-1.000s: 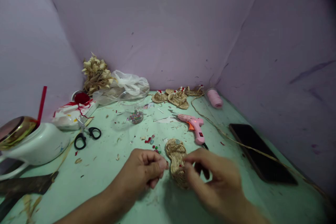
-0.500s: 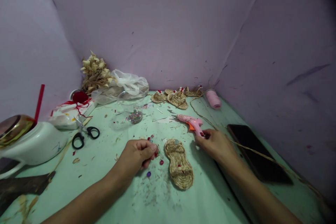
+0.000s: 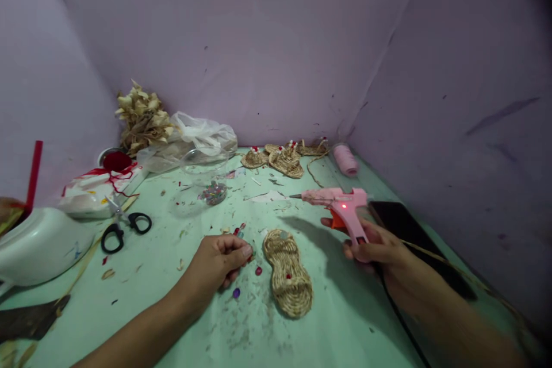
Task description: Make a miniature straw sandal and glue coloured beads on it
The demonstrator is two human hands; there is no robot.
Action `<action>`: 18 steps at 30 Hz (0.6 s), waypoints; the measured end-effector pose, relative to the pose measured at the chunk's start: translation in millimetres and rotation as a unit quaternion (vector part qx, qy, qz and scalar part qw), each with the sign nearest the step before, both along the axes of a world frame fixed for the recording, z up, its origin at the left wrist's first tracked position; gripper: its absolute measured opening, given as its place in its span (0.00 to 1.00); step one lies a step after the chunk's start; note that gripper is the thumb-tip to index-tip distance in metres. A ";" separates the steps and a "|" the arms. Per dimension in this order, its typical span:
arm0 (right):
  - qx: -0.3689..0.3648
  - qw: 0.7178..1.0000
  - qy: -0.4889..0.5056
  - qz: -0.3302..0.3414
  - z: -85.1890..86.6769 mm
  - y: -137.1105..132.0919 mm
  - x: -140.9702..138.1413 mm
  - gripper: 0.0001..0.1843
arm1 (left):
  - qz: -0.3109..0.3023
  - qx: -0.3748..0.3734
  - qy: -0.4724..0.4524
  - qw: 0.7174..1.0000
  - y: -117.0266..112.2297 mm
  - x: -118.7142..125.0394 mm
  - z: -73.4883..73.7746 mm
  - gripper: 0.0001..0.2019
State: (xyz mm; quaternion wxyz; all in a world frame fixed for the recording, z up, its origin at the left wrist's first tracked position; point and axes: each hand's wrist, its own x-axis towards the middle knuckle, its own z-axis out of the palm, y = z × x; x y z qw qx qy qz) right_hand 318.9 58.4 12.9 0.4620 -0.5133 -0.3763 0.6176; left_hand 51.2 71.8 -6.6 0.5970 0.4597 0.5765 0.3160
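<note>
My right hand [image 3: 377, 247] is wrapped round the handle of a pink hot glue gun [image 3: 334, 196], raised off the table with its nozzle to the left and its red light lit. Thumb and forefinger of my left hand [image 3: 219, 264] are pinched together low over the table; something tiny and coloured shows at their tips, too small to name. Between the hands lies a woven straw slipper sole [image 3: 288, 273] with a small red bead [image 3: 288, 276] on its strap and a pale greyish spot near its far end. Loose beads, one red [image 3: 258, 271] and one purple [image 3: 236, 293], lie beside my left hand.
Black-handled scissors [image 3: 125, 230], a white pitcher-like vessel [image 3: 47, 241] and a dark blade [image 3: 34, 319] are at left. Behind stand a clear cup with beads [image 3: 214, 192], finished slippers [image 3: 287, 162] and pink thread [image 3: 345, 160]. A phone [image 3: 425, 247] lies at right.
My right hand has lifted the glue gun from the table and turned its nozzle leftward, its grip now round the handle. My left hand stays pinched in nearly the same place.
</note>
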 end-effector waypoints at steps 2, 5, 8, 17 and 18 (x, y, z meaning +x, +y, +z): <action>-0.003 1.000 -0.001 -0.008 -9.2 -8.8 9.5 0.14 | -0.007 0.002 0.008 1.000 1.0 0.7 0.0 0.17; -0.003 1.000 -0.013 -0.002 -20.2 -17.5 16.4 0.18 | -0.015 -0.002 0.025 1.000 1.0 1.7 0.7 0.18; 0.016 0.999 -0.025 0.015 -21.7 -20.1 15.4 0.20 | -0.024 0.001 0.028 0.999 -0.5 1.9 1.2 0.18; 0.033 0.998 -0.033 0.030 -17.4 -21.3 15.3 0.22 | -0.038 0.004 0.037 0.999 0.2 -0.3 -1.0 0.18; 0.041 0.998 -0.037 0.037 -18.1 -21.7 15.7 0.21 | -0.039 0.003 0.037 0.999 0.5 -0.6 -1.4 0.18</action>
